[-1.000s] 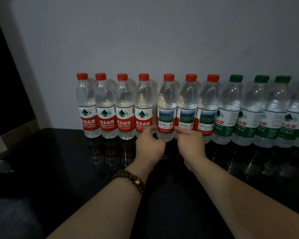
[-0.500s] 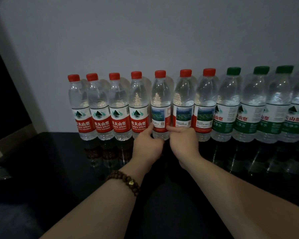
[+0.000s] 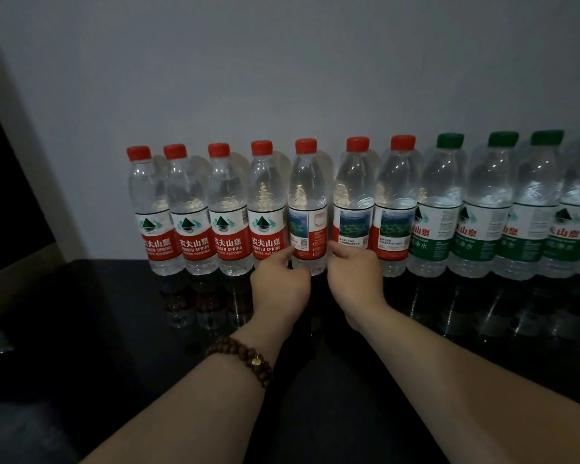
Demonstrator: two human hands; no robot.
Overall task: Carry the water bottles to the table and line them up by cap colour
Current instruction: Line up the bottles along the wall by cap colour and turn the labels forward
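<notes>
Several red-cap water bottles stand upright in a row against the wall on a glossy black table. Several green-cap bottles continue the row to the right, and the last is cut off by the frame edge. Both my hands meet low on the fifth red-cap bottle, whose label faces sideways. My left hand presses a fingertip on its lower left side. My right hand touches its lower right side. The curled fingers hide the bottle's base edges.
A plain grey wall runs right behind the row. A dark panel with a beige ledge stands at the left edge. A wooden bead bracelet is on my left wrist. The table in front of the bottles reflects them.
The fifth red-cap bottle has slid slightly left toward the fourth and its label has turned. A small gap has opened to the sixth bottle. Both hands stayed at its base.
</notes>
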